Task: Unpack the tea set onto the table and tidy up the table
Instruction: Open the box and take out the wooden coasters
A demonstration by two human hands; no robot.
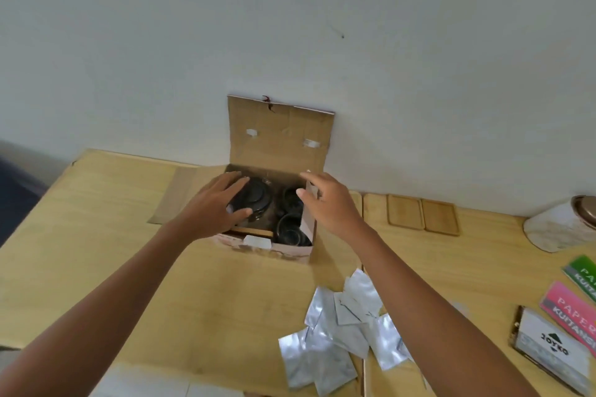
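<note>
Head view: the dark teapot [254, 200] in the open cardboard box [280, 248] is half hidden by the spread left hand [214, 206], laid on it, grip unclear. The right hand [325, 203], open and empty, is held at the box's right flap, beside dark cups [290, 229]. Foil sachets [338, 329] are scattered on the light wooden table [96, 235] against a white wall [290, 26].

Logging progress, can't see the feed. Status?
Left hand open on dark round teapot inside open cardboard box. Right hand open at box's right flap. Nothing blocking.

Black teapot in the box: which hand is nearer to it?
Left. The left hand rests on the black teapot inside the cardboard box. The right hand is off to its right, at the box's side flap.
</note>
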